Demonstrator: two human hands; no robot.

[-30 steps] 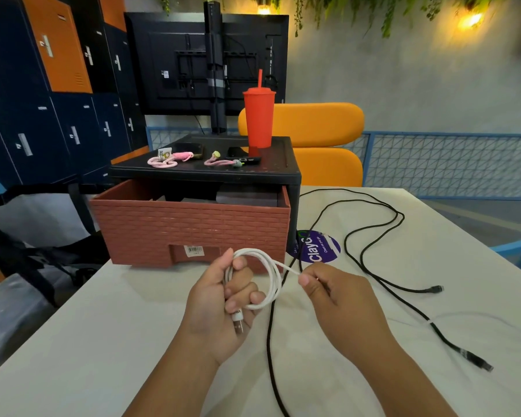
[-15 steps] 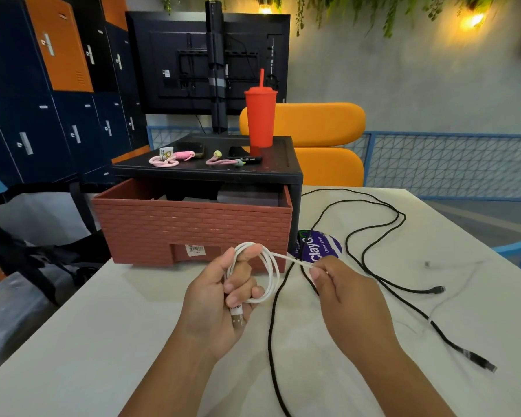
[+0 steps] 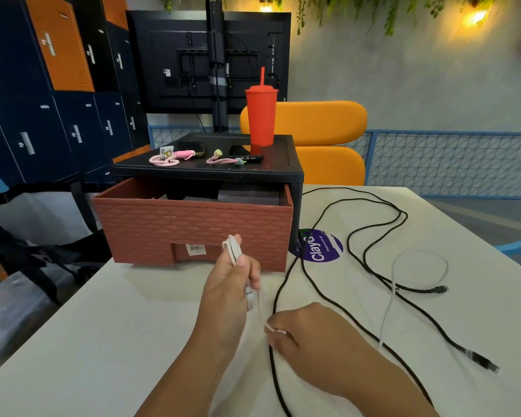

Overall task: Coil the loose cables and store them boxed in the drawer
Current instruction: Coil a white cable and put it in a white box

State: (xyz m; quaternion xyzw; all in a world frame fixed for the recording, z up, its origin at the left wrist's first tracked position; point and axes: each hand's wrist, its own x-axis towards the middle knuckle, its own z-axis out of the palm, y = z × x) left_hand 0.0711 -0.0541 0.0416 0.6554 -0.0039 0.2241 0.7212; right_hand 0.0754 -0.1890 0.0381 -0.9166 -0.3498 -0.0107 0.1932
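Observation:
My left hand (image 3: 229,284) grips a small coil of white cable (image 3: 232,249), seen edge-on above the fingers, with a plug hanging below them. My right hand (image 3: 310,338) pinches the same white cable lower down, near the table. The cable's loose tail (image 3: 393,284) loops blurred over the table to the right. A long black cable (image 3: 370,260) lies uncoiled across the white table. The brick-patterned red drawer (image 3: 193,227) stands pulled out from a black unit (image 3: 253,173), with dark boxes inside.
A red tumbler with straw (image 3: 261,118), pink keyrings (image 3: 170,157) and a phone sit on the black unit. A purple sticker (image 3: 321,245) marks the white table (image 3: 103,326). An orange chair (image 3: 322,139) stands behind, lockers on the left.
My right hand has moved down and toward me, drawing the white cable under the coil. My left hand has turned the coil edge-on and lifted it slightly. The loose tail has swung closer.

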